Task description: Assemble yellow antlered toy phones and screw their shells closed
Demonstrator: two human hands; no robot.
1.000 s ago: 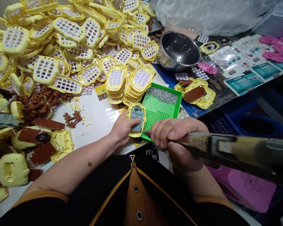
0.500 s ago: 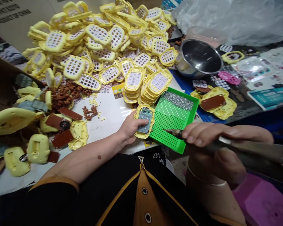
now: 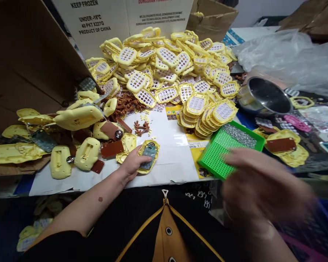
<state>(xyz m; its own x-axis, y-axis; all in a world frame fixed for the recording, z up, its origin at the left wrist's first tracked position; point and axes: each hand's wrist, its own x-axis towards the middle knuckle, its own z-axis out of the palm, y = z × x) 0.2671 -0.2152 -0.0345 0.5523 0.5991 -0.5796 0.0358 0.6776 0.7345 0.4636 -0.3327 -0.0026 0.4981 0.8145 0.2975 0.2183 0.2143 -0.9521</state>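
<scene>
Left hand (image 3: pixel 131 162) is holding a yellow shell (image 3: pixel 157 155) in a narrow grip, the thumb lying across the grey panel (image 3: pixel 149 150) inside it. Shell is sitting tilted near the front edge of the white worktop (image 3: pixel 169 169), inner side facing up. Right hand (image 3: pixel 265 185) is showing as a blur in front of the green tray (image 3: pixel 217 156), overlapping its near right side; can't tell whether that grip is wide, narrow or holding anything. Tray is resting on the worktop, small silvery parts (image 3: pixel 240 135) lying heaped at its far end. Just left of the tray, two stacks of shells (image 3: pixel 217 115) are standing side by side. Beyond the held shell, a brown sprue (image 3: pixel 141 128) is lying among small yellow bits. Left of the left hand, two yellow backs (image 3: pixel 59 163) and some brown plates (image 3: pixel 112 149) are lying in a loose clutter. Further back, a big pile (image 3: pixel 166 56) of yellow shells is leaning toward a printed white carton (image 3: pixel 104 18). To the right, a steel bowl (image 3: pixel 268 96) is standing beyond the tray, a pink part (image 3: pixel 297 122) is lying near it and clear plastic sheeting (image 3: pixel 278 62) is bunching up behind.
</scene>
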